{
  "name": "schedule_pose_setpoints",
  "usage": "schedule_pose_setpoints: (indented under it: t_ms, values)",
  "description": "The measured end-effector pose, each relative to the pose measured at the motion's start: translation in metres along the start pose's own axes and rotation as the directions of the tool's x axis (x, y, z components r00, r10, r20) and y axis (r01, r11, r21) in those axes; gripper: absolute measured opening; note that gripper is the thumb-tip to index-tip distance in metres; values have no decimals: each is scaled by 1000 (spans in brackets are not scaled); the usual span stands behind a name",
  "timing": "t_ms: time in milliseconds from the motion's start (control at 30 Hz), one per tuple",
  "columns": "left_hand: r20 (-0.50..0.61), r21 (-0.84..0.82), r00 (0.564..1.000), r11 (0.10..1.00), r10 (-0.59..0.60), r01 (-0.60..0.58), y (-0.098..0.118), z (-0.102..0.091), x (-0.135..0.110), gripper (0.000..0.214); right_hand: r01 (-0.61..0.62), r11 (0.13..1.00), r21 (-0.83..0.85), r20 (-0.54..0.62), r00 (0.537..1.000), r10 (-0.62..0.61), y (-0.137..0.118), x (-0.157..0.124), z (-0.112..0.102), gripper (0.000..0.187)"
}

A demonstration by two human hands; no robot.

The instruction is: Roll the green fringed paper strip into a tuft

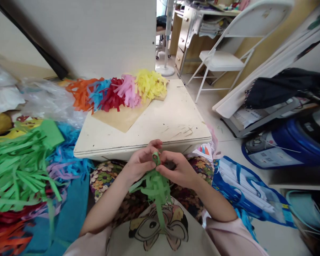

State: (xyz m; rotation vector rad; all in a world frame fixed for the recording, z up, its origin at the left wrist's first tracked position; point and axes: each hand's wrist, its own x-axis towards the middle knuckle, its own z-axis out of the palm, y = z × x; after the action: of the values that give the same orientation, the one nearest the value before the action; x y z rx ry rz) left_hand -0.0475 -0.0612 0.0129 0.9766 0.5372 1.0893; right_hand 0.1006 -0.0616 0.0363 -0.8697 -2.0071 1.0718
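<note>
My left hand and my right hand meet over my lap, both pinched on a green paper tassel. Its top forms a small loop between my fingertips, and its cut strips hang down over my shirt. In front of me is a low cream table. At its far edge lies a row of finished tassels in orange, blue, red, pink and yellow, partly on a sheet of brown paper.
A heap of fringed green paper lies at my left, over blue, purple, red and orange strips. Clear plastic bags sit behind it. A white folding chair stands beyond the table, and blue bags crowd the floor at right.
</note>
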Motion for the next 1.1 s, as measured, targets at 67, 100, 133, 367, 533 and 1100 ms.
schedule_pose_setpoints:
  t_ms: [67,100,133,367,533,1100]
  values:
    - [65,16,993,995,-96,95,6,-2,0,23,66,989,-133,120,992,-50,-1,0,-8,13]
    - [78,54,986,988,-145,141,9,-4,1,26,105,968,-227,169,983,-67,-2,0,-12,12]
    - [77,117,978,976,-193,183,12,-5,1,28,144,934,-327,211,974,-76,-4,0,-15,11]
    - [35,819,945,551,-326,160,37,2,4,20,400,465,-790,417,906,-71,-18,-3,-23,13]
    - [103,944,957,329,-271,-8,50,11,0,13,455,230,-860,438,891,-123,-24,-7,-21,9]
    - [308,948,951,90,-24,-305,39,12,-8,12,356,162,-920,326,927,-184,-23,-9,-20,16]
